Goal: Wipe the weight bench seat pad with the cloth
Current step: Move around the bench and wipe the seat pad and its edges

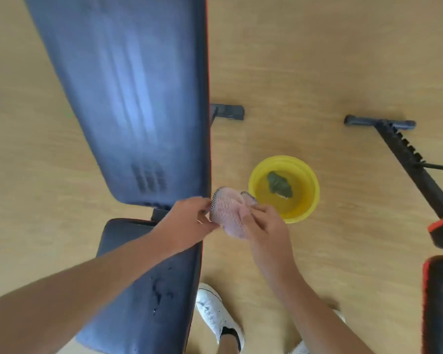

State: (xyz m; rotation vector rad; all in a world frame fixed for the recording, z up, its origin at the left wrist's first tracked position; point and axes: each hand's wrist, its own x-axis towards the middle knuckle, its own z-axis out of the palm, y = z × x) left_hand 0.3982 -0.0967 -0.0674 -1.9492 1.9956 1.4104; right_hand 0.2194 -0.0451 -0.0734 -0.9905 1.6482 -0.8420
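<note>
both hands, left hand and right hand, grip a pink cloth beside the seat pad, near a yellow bowl.

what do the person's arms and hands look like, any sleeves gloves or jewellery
Both arms are bare from the frame edge down to the wrists, with no sleeve in view. The left hand and right hand wear no gloves. No watch, bracelet or ring can be made out, though the picture is somewhat blurred. No markings show on either arm.
</note>
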